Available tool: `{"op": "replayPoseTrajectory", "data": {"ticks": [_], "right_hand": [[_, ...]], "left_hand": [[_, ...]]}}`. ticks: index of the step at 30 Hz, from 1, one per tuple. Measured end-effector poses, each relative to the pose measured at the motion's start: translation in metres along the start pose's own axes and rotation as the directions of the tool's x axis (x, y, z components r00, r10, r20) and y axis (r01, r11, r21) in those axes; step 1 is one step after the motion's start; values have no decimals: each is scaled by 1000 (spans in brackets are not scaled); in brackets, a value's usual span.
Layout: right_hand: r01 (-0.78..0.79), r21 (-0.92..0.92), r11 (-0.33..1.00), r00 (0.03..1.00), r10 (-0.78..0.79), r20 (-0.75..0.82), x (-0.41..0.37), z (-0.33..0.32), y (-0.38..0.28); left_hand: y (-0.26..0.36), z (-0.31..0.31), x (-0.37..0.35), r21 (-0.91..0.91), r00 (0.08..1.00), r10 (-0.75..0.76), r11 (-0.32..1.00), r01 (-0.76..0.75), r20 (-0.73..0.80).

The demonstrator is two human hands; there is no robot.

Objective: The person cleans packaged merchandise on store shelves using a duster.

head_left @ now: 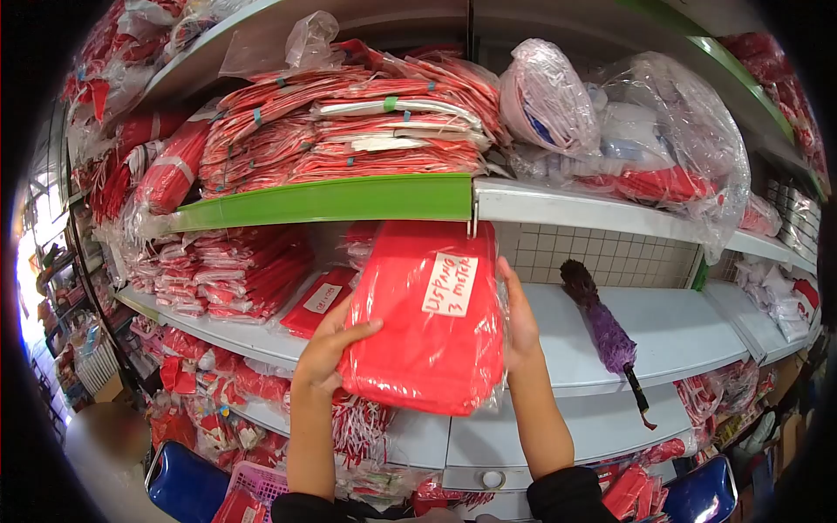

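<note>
Shelving (pixel 349 200) is stacked with red packets (pixel 261 157) at upper left. At centre, a bagged red bundle (pixel 425 340) is clasped along opposite sides by the left grip (pixel 328 350) and right grip (pixel 520 318), presumably so weight is shared and the label (pixel 450 285) left uncovered.

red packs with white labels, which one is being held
The large red pack, label ending "3 METER", held between the left hand and right hand; no hand holds the others, like the labelled pack on the shelf.
</note>
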State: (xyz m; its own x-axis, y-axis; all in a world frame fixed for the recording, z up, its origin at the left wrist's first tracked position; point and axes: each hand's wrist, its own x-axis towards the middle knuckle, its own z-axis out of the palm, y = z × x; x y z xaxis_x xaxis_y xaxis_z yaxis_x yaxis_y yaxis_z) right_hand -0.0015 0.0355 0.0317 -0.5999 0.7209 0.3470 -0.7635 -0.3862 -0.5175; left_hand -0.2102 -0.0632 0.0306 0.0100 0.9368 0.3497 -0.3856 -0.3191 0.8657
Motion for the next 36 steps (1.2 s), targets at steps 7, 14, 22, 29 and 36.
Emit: {"op": "replayPoseTrajectory", "data": {"ticks": [7, 14, 22, 29, 36], "right_hand": [[122, -23, 992, 990, -120, 80, 28, -12, 2], [490, -619, 614, 854, -480, 200, 22, -8, 24], [381, -735, -561, 653, -399, 644, 54, 6, 29], [100, -674, -732, 646, -467, 604, 81, 1, 24], [130, -717, -685, 549, -552, 627, 84, -19, 30]], "left_hand": [[22, -41, 64, -136, 994, 108, 985, -110, -24], [44, -104, 140, -217, 996, 74, 973, -81, -39], [42, -134, 207, -393, 993, 94, 917, -60, 69], [47, -137, 243, 36, 915, 389, 921, -387, -108], [37, -147, 259, 889, 694, 713, 251, -382, 97]]}}
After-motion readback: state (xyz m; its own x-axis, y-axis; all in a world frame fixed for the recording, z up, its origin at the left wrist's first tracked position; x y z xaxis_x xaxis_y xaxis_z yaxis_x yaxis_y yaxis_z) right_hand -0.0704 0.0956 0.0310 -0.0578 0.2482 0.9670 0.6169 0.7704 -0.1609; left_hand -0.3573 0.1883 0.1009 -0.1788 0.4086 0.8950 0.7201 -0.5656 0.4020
